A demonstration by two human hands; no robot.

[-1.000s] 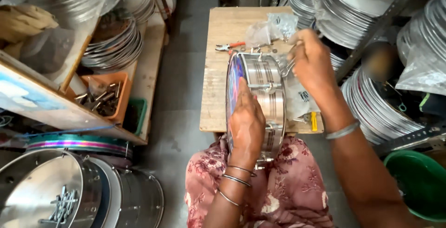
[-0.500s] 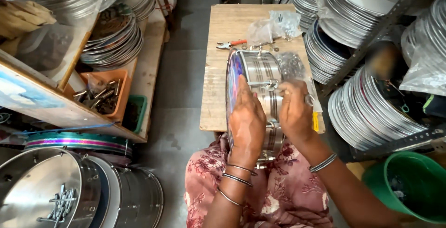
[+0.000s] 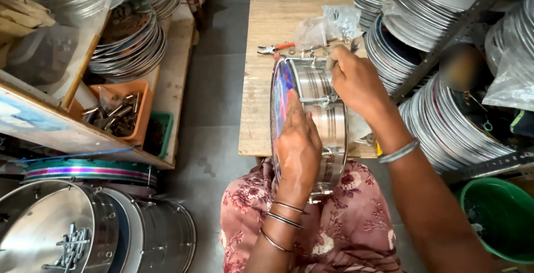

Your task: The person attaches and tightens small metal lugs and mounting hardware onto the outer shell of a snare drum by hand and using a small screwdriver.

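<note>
A shiny metal drum shell [image 3: 322, 111] with an iridescent head stands on its edge between my lap and the wooden table [image 3: 272, 33]. My left hand [image 3: 297, 145] lies flat over its near rim, holding it steady. My right hand [image 3: 356, 78] grips the far upper side of the drum, its fingers closed around a metal tension fitting there. Red-handled pliers [image 3: 273, 48] lie on the table just beyond the drum, beside a crumpled clear plastic bag [image 3: 328, 25] of small parts.
Stacks of metal hoops [image 3: 423, 39] fill the racks at right and a shelf [image 3: 125, 45] at left. An orange bin of metal parts [image 3: 117, 111] sits on the left shelf. Finished drums [image 3: 83, 228] lie lower left. A green bucket [image 3: 500, 217] stands lower right.
My right hand moved from the far end of the drum to its middle and is now back at the far upper side. The left hand stayed on the rim.
</note>
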